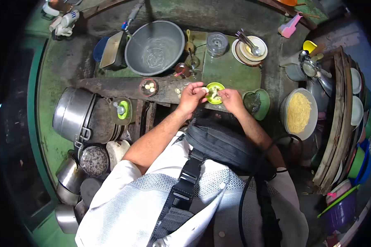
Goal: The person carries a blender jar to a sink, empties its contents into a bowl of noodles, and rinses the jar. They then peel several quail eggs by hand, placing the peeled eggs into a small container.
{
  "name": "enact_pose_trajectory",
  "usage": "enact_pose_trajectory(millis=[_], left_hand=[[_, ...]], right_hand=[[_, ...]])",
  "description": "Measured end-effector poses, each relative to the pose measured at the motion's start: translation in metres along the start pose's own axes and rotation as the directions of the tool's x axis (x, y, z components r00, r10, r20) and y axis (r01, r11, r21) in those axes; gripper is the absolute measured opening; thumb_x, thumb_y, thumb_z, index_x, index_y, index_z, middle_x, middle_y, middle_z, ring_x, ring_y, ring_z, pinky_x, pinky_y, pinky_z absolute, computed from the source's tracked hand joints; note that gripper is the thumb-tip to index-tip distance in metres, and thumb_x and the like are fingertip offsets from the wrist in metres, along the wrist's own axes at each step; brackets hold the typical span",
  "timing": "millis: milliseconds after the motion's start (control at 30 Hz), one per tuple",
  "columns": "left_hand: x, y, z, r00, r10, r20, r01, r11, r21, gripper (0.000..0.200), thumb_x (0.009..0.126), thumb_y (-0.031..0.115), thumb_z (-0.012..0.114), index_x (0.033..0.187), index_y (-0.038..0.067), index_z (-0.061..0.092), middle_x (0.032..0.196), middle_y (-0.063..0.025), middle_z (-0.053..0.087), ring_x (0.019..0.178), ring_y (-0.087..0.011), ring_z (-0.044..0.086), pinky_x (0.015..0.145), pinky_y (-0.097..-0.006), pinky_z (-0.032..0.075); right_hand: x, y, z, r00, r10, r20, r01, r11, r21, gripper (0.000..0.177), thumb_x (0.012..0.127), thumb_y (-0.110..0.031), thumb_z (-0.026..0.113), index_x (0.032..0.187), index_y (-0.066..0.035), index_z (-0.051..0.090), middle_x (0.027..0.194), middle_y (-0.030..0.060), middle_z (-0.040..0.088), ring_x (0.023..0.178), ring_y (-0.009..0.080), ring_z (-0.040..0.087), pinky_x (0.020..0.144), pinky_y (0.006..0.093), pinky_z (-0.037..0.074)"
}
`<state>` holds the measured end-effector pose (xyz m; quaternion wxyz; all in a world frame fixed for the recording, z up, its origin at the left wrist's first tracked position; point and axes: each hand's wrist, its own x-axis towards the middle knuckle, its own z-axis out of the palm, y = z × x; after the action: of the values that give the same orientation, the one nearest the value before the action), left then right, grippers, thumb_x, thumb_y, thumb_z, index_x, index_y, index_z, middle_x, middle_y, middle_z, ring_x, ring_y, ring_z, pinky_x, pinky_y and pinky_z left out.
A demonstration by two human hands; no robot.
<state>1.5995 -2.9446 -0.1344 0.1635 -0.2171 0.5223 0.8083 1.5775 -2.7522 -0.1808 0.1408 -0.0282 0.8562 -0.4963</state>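
My left hand (192, 99) pinches a small whitish piece, which looks like a garlic clove (205, 89), at the left side of a small green bowl (214, 102). Pale scraps, like peelings, lie inside that bowl. At its right rim, my right hand (231, 101) has its fingers drawn together; what they hold, if anything, is too small to make out. Further left on the wooden ledge stands a small brown bowl (142, 91) with several pale round pieces (151, 87). A few whitish bits (177, 91) lie beside my left hand.
A large grey basin (130, 51) with water stands behind the ledge. Stacked plates with spoons (237, 51) sit at the back right. A tub of yellow noodles (299, 113) is at the right, near a green container (264, 105). Large metal pots (72, 113) stand left.
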Motion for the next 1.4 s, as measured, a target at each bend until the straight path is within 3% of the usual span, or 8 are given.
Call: enact_pose_trajectory(millis=[267,400,633,767,967,1067,1167,1400], left_hand=[[0.003,0.004,-0.072,0.932,0.315,-0.181,-0.241,0.909,0.340,0.022,0.083,0.007,0.067,0.103,0.002,0.060,0.085,-0.0006,0.061,0.073,-0.0071,0.055,0.066,-0.0219,0.047],[0.024,0.027,-0.166,0.662,0.739,-0.123,-0.374,0.468,0.800,0.016,0.082,0.002,0.065,0.098,0.001,0.063,0.091,-0.0043,0.063,0.079,-0.0112,0.060,0.073,-0.0264,0.050],[0.022,0.050,-0.205,0.773,0.610,-0.175,0.023,0.249,0.968,0.019,0.077,0.013,0.066,0.094,0.004,0.065,0.097,-0.0158,0.061,0.090,-0.0305,0.060,0.083,-0.0395,0.048],[0.001,0.061,-0.163,0.656,0.755,0.026,-0.073,0.030,0.997,0.016,0.078,0.012,0.063,0.091,0.004,0.066,0.096,-0.0149,0.062,0.093,-0.0325,0.058,0.085,-0.0410,0.045],[-0.010,0.021,-0.099,0.782,0.275,0.560,-0.556,-0.097,0.825,0.024,0.076,0.014,0.067,0.098,0.003,0.063,0.101,-0.0153,0.059,0.096,-0.0322,0.056,0.084,-0.0412,0.046],[-0.003,0.015,-0.077,0.925,0.075,0.374,-0.341,-0.275,0.899,0.023,0.081,0.016,0.061,0.099,0.002,0.059,0.104,-0.0187,0.057,0.100,-0.0333,0.056,0.086,-0.0427,0.046],[0.007,0.008,-0.079,0.972,0.019,0.232,-0.228,-0.141,0.964,0.025,0.085,0.019,0.052,0.102,0.000,0.056,0.105,-0.0213,0.054,0.104,-0.0362,0.054,0.087,-0.0447,0.045],[0.006,-0.005,-0.089,0.931,0.092,0.354,-0.334,-0.180,0.925,0.024,0.078,0.014,0.060,0.098,0.004,0.051,0.101,-0.0183,0.054,0.099,-0.0386,0.055,0.083,-0.0459,0.047]], right_hand=[[-0.002,-0.005,0.000,0.982,-0.142,-0.127,0.122,0.980,-0.157,0.010,0.073,-0.011,0.064,0.076,-0.002,0.062,0.071,0.0153,0.064,0.066,0.0316,0.064,0.061,0.0406,0.050],[-0.002,0.004,0.002,0.988,-0.133,-0.076,0.118,0.977,-0.176,0.013,0.077,-0.015,0.061,0.080,-0.002,0.063,0.071,0.0190,0.063,0.068,0.0349,0.064,0.061,0.0424,0.050],[0.002,0.011,0.016,0.968,-0.206,-0.144,0.175,0.963,-0.204,0.013,0.077,-0.014,0.059,0.079,-0.002,0.062,0.073,0.0208,0.063,0.070,0.0389,0.062,0.067,0.0465,0.050],[-0.004,-0.012,0.007,0.999,0.011,-0.044,-0.022,0.964,-0.263,0.020,0.079,-0.019,0.064,0.070,-0.001,0.061,0.070,0.0187,0.063,0.065,0.0379,0.062,0.061,0.0445,0.049],[-0.012,-0.013,0.014,0.994,-0.069,-0.090,0.057,0.990,-0.130,0.016,0.078,-0.016,0.067,0.078,-0.001,0.063,0.073,0.0169,0.065,0.066,0.0322,0.065,0.060,0.0395,0.050],[-0.017,-0.008,0.013,0.996,-0.071,-0.061,0.062,0.989,-0.138,0.016,0.077,-0.015,0.067,0.081,-0.001,0.063,0.076,0.0174,0.065,0.069,0.0313,0.066,0.062,0.0382,0.051],[-0.024,-0.013,0.007,0.995,-0.058,-0.076,0.048,0.990,-0.135,0.014,0.078,-0.013,0.066,0.083,0.000,0.062,0.074,0.0163,0.066,0.068,0.0280,0.066,0.060,0.0366,0.051],[-0.033,0.007,0.003,0.997,-0.007,-0.080,0.001,0.998,-0.066,0.013,0.079,-0.013,0.066,0.080,0.000,0.063,0.070,0.0120,0.067,0.063,0.0201,0.066,0.057,0.0331,0.050]])
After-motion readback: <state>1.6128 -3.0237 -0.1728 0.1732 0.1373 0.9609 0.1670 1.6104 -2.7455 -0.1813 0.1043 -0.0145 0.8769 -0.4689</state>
